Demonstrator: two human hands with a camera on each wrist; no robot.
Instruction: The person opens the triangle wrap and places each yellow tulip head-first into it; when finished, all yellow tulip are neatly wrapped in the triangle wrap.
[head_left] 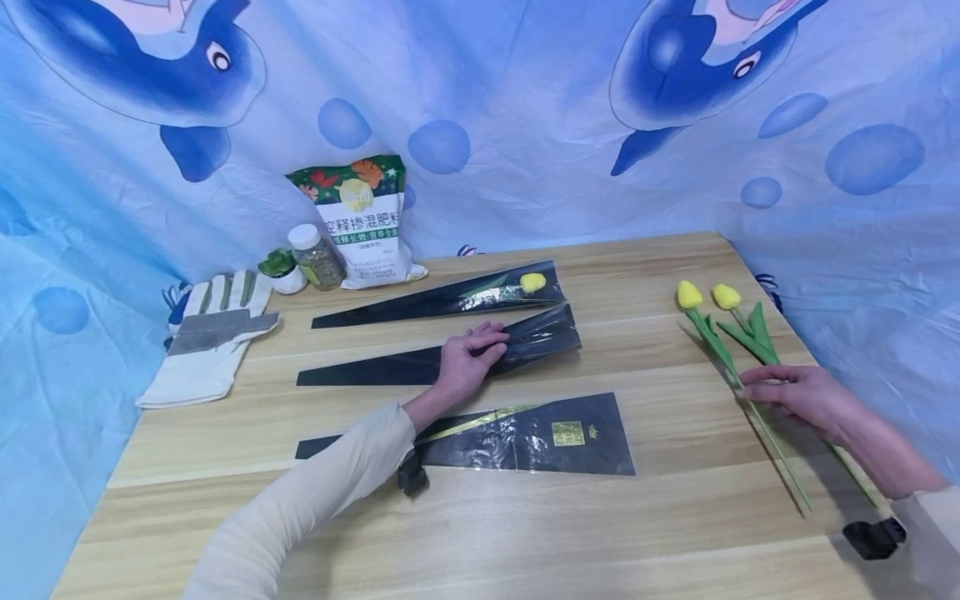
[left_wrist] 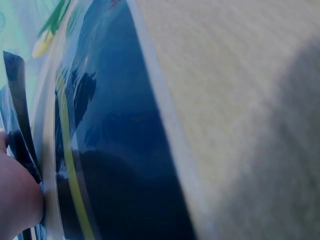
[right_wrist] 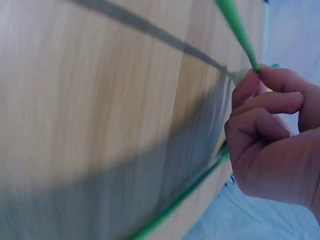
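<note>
My left hand point(head_left: 468, 362) rests on the middle black flower sleeve point(head_left: 536, 337), fingers pointing right over its upper face. In the left wrist view only part of this hand point(left_wrist: 19, 200) shows, beside raised dark film. My right hand point(head_left: 813, 404) pinches the thin green stem of a yellow tulip point(head_left: 689, 295) between thumb and finger; the right wrist view shows the pinched stem point(right_wrist: 239, 35). A second yellow tulip point(head_left: 726, 296) lies right beside it, its stem passing under the hand. The far sleeve point(head_left: 420, 310) has a tulip point(head_left: 533, 282) inside.
A third black sleeve point(head_left: 517, 446) with a gold stripe lies nearer, partly under my left forearm. At the back left are work gloves point(head_left: 213, 333), a small potted succulent point(head_left: 281, 271), a jar point(head_left: 318, 258) and a fertilizer bag point(head_left: 367, 225). A blue curtain point(head_left: 525, 125) hangs behind the table.
</note>
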